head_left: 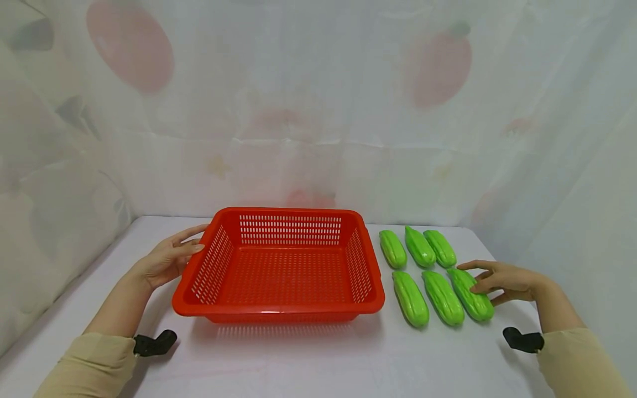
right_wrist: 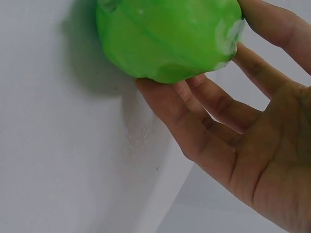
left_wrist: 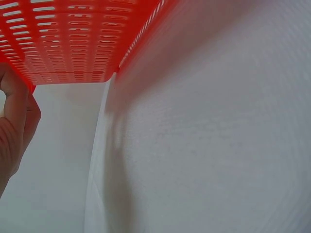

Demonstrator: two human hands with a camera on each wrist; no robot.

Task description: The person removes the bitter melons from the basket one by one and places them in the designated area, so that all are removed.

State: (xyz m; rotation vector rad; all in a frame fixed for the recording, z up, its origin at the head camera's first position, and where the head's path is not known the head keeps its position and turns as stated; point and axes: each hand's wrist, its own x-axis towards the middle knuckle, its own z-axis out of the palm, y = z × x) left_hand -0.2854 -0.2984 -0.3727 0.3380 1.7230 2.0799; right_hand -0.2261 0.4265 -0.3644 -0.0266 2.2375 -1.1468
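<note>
A red plastic basket with slotted walls stands on the table's middle. My left hand holds its left rim, thumb and fingers at the edge; in the left wrist view, curled fingers show beside the slotted wall. To the basket's right lie several bright green, ridged gourds, in two rows. My right hand grips the rightmost gourd of the near row, with the thumb on one side and fingers on the other. In the right wrist view, fingertips touch the rounded end of this gourd.
Next to the gripped gourd lie a middle gourd and a left gourd. The far row holds three more gourds, one in its middle. A white cloth covers the table. Patterned curtains hang behind and at both sides.
</note>
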